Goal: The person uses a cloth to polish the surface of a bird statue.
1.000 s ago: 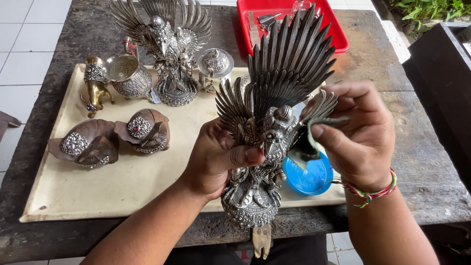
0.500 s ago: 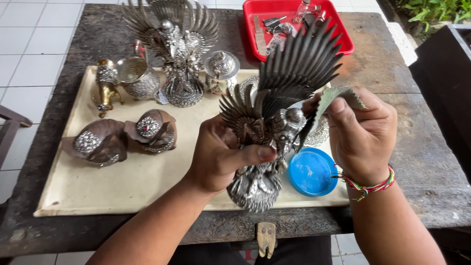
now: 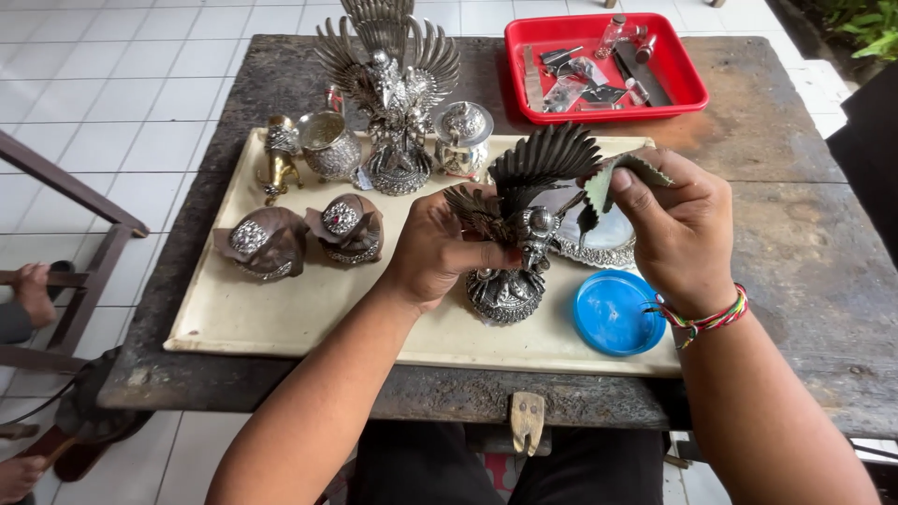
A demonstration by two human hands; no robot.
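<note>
My left hand (image 3: 432, 252) grips the body of a dark silver winged bird statue (image 3: 520, 217), which tilts away from me with its round base (image 3: 505, 294) low over the cream board (image 3: 281, 313). My right hand (image 3: 675, 229) pinches a small greenish cloth or paper piece (image 3: 613, 176) against the statue's spread wing feathers. A blue round lid (image 3: 616, 313) lies on the board just below my right hand. An ornate silver dish (image 3: 603, 245) sits partly hidden behind the statue and hand.
On the board stand a larger winged silver statue (image 3: 393, 84), a silver cup (image 3: 327, 145), a lidded silver jar (image 3: 461, 131), a small brass figure (image 3: 277, 154) and two shell-shaped pieces (image 3: 262, 243) (image 3: 344, 227). A red tray (image 3: 599, 65) of small tools sits at the back. Another person's hand (image 3: 33, 290) is at the far left.
The statue has come down and tipped away from me, its base now near the board. My right hand has shifted up to the wing with the small piece.
</note>
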